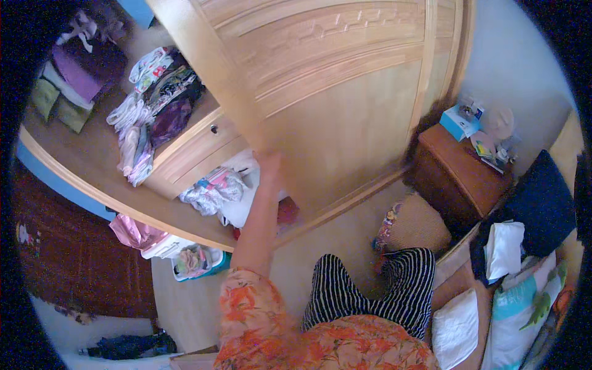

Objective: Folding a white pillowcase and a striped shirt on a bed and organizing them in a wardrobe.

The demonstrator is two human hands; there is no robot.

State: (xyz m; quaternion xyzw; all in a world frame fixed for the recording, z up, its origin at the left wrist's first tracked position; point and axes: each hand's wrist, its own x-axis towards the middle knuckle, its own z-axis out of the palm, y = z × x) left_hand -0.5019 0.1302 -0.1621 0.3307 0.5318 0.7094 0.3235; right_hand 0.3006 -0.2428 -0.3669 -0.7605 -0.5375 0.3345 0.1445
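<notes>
My left arm stretches forward to the wooden wardrobe, and my left hand (266, 163) is at the lower part of the sliding door's (345, 129) left edge. The hand is blurred, so its fingers cannot be made out. Left of the door the wardrobe stands open. On its shelf lies a pile of folded clothes (157, 102), above a small wooden drawer (200, 139) with a round dark lock or knob. Below the drawer, near my hand, is a clear plastic-wrapped bundle (216, 188) beside white cloth. My right hand is out of view.
A brown bedside cabinet (459, 163) with a blue tissue box (459, 123) stands at the right. Before it is a woven straw bag (413, 225). Pillows (456, 327) and folded cloth lie at the right. A teal-and-white bin (200, 262) sits left of my arm.
</notes>
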